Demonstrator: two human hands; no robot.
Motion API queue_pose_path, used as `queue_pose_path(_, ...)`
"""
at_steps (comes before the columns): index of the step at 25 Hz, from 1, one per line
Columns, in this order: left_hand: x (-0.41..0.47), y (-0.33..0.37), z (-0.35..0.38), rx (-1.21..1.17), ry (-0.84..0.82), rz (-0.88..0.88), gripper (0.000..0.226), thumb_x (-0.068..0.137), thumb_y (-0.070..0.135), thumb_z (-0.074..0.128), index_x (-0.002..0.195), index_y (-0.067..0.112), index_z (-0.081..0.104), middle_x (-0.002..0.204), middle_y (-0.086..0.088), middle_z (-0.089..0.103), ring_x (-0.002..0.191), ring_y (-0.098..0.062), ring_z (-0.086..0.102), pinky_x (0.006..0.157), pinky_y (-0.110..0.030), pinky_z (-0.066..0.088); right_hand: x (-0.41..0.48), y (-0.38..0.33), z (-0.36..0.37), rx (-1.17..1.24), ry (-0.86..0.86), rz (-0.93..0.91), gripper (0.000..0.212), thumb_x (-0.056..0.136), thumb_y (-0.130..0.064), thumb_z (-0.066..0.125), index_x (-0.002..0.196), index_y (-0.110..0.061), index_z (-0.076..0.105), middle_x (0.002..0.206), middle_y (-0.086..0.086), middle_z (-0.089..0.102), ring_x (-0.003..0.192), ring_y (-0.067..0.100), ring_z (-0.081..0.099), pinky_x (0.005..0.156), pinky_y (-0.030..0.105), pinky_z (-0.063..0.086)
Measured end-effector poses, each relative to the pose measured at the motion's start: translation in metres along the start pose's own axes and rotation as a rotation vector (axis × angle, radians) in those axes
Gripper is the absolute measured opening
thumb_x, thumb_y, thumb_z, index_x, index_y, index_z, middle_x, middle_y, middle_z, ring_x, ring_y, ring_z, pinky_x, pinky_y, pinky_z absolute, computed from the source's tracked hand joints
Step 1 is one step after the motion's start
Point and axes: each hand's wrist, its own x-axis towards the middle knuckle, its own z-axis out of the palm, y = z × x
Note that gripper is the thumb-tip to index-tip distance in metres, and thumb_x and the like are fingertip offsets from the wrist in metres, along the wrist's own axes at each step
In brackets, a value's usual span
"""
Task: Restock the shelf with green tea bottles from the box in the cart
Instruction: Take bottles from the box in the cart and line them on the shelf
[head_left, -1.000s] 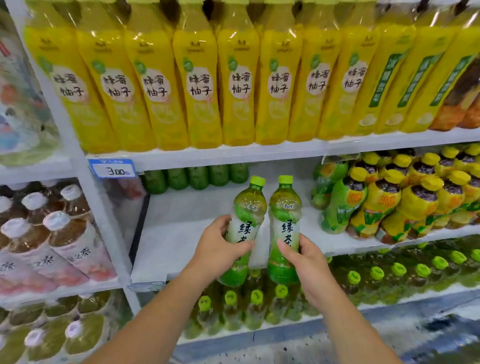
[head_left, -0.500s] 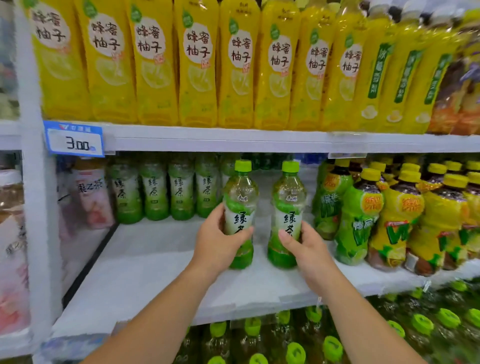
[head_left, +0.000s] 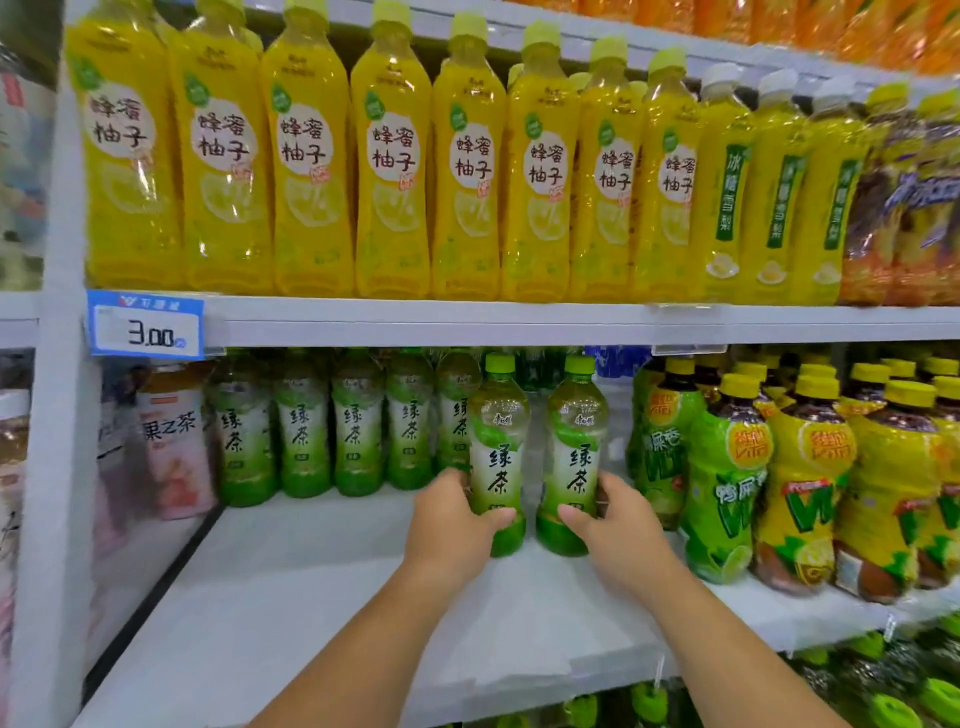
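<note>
L hand (head_left: 449, 525) fingers curled round left tea bottle (head_left: 498, 441); R hand (head_left: 613, 525) grips right tea bottle (head_left: 577, 447).

The price tag (head_left: 145, 326) reads "3.00"; yellow bottles (head_left: 306, 171) above it say "蜂蜜柚子", a pink bottle (head_left: 174, 441) below it "果之茶", green tea bottles (head_left: 356, 426) lower right "绿茶".

Got two green tea bottles upright, side by side with a slim gap: left bottle (head_left: 498, 457) gripped in my left hand (head_left: 449, 525), right bottle (head_left: 574, 457) in my right hand (head_left: 615, 519). Green caps, pale tea, white-green labels facing me, bases low at the white shelf (head_left: 291, 597). Back row of green tea bottles (head_left: 332, 426) stands behind, to the left.
</note>
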Motion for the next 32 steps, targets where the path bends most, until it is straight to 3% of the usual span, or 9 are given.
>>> queue_pose_path(4, 0.027, -0.004, 0.026, -0.048, 0.072, -0.012, 0.027, 0.076, 0.022, 0.087, 0.090, 0.024, 0.063, 0.083, 0.016, 0.067, 0.083, -0.010, 0.068, 0.063, -0.016, 0.046, 0.035, 0.012, 0.008, 0.036, 0.021, 0.062, 0.031, 0.083, -0.012, 0.077, 0.102, -0.030, 0.060, 0.097, -0.011, 0.071, 0.095, 0.012, 0.068, 0.082, 0.030, 0.053)
queue_pose_path(7, 0.048, -0.002, 0.040, -0.016, 0.104, -0.035, 0.023, 0.076, 0.022, 0.087, 0.088, 0.021, 0.067, 0.082, 0.011, 0.068, 0.086, -0.017, 0.068, 0.075, -0.026, 0.051, 0.063, 0.022, 0.015, 0.015, 0.077, 0.095, 0.031, 0.084, -0.014, 0.076, 0.103, -0.029, 0.057, 0.098, -0.005, 0.070, 0.099, 0.021, 0.066, 0.089, 0.038, 0.053)
queue_pose_path(9, 0.061, 0.004, 0.048, 0.089, 0.109, -0.068, 0.025, 0.080, 0.026, 0.084, 0.097, 0.013, 0.070, 0.093, 0.000, 0.072, 0.092, -0.023, 0.068, 0.082, -0.032, 0.054, 0.085, 0.024, 0.019, -0.012, 0.072, 0.135, 0.030, 0.085, -0.015, 0.076, 0.107, -0.025, 0.058, 0.103, -0.002, 0.069, 0.101, 0.024, 0.065, 0.094, 0.042, 0.053)
queue_pose_path(12, 0.082, 0.009, 0.059, 0.315, 0.108, -0.085, 0.031, 0.086, 0.033, 0.078, 0.101, 0.008, 0.069, 0.099, -0.007, 0.070, 0.093, -0.027, 0.067, 0.077, -0.032, 0.051, 0.111, 0.029, 0.023, -0.087, 0.051, 0.159, 0.029, 0.087, -0.020, 0.073, 0.112, -0.025, 0.060, 0.103, -0.004, 0.065, 0.098, 0.021, 0.061, 0.090, 0.034, 0.050)
queue_pose_path(17, 0.105, 0.003, 0.078, 0.449, 0.161, -0.024, 0.031, 0.090, 0.036, 0.072, 0.100, 0.007, 0.064, 0.090, -0.006, 0.063, 0.082, -0.024, 0.060, 0.067, -0.028, 0.043, 0.135, 0.045, 0.027, -0.057, 0.049, 0.094, 0.024, 0.090, -0.022, 0.070, 0.112, -0.025, 0.061, 0.095, -0.008, 0.063, 0.085, 0.012, 0.056, 0.063, 0.016, 0.038)
queue_pose_path(21, 0.126, -0.004, 0.089, 0.468, 0.179, -0.053, 0.031, 0.092, 0.038, 0.070, 0.090, 0.009, 0.062, 0.067, 0.002, 0.049, 0.069, -0.022, 0.051, 0.061, -0.029, 0.040, 0.153, 0.054, 0.033, 0.047, 0.046, 0.087, 0.027, 0.090, -0.018, 0.069, 0.116, -0.021, 0.063, 0.107, -0.001, 0.069, 0.100, 0.019, 0.062, 0.082, 0.026, 0.045)
queue_pose_path(26, 0.133, -0.006, 0.096, 0.410, 0.247, -0.063, 0.026, 0.092, 0.032, 0.072, 0.103, 0.013, 0.057, 0.063, 0.011, 0.038, 0.056, -0.009, 0.044, 0.053, -0.023, 0.035, 0.161, 0.070, 0.042, 0.101, 0.080, 0.017, 0.021, 0.090, -0.017, 0.069, 0.108, -0.026, 0.065, 0.101, -0.007, 0.071, 0.097, 0.014, 0.065, 0.075, 0.024, 0.046)
queue_pose_path(29, 0.131, -0.010, 0.093, 0.436, 0.237, -0.031, 0.036, 0.088, 0.041, 0.073, 0.084, 0.019, 0.046, 0.064, 0.009, 0.036, 0.074, -0.024, 0.057, 0.060, -0.029, 0.037, 0.162, 0.076, 0.045, 0.129, 0.086, -0.006, 0.022, 0.089, -0.015, 0.070, 0.104, -0.029, 0.065, 0.098, -0.011, 0.071, 0.097, 0.014, 0.066, 0.082, 0.029, 0.051)
queue_pose_path(32, 0.131, -0.009, 0.087, 0.513, 0.229, -0.028, 0.044, 0.087, 0.048, 0.072, 0.072, 0.023, 0.038, 0.063, 0.008, 0.038, 0.068, -0.022, 0.047, 0.059, -0.029, 0.035, 0.163, 0.076, 0.046, 0.156, 0.074, -0.012, 0.025, 0.088, -0.012, 0.069, 0.103, -0.031, 0.065, 0.100, -0.008, 0.073, 0.098, 0.016, 0.067, 0.093, 0.040, 0.054)
